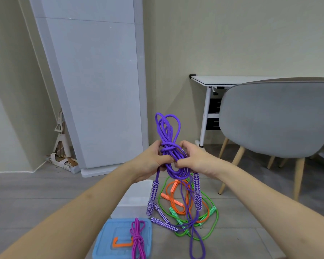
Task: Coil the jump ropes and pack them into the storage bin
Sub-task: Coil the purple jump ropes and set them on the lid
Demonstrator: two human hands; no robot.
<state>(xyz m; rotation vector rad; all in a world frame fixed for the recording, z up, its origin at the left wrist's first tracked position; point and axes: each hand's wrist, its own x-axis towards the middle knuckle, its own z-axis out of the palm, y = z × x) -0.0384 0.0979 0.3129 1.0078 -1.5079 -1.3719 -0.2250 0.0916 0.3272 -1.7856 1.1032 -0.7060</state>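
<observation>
Both hands hold a coiled purple jump rope (169, 131) in mid-air, its loops sticking up and a wrap around its middle. My left hand (150, 161) grips the left side of the bundle, my right hand (192, 158) pinches the right side. Two purple-and-white patterned handles (152, 198) hang down below. A white storage bin (137, 199) stands on the floor beneath my left wrist. Its blue lid (116, 238) lies in front, with a tied magenta rope (137, 238) on it. Orange (173, 198), green (211, 227) and another purple rope (193, 242) lie tangled on the floor.
A grey chair (277, 116) with wooden legs stands at the right, a white desk (213, 80) behind it. A tall white panel (94, 86) leans on the wall at the left, with cardboard clutter (62, 157) at its foot. The floor is grey planks.
</observation>
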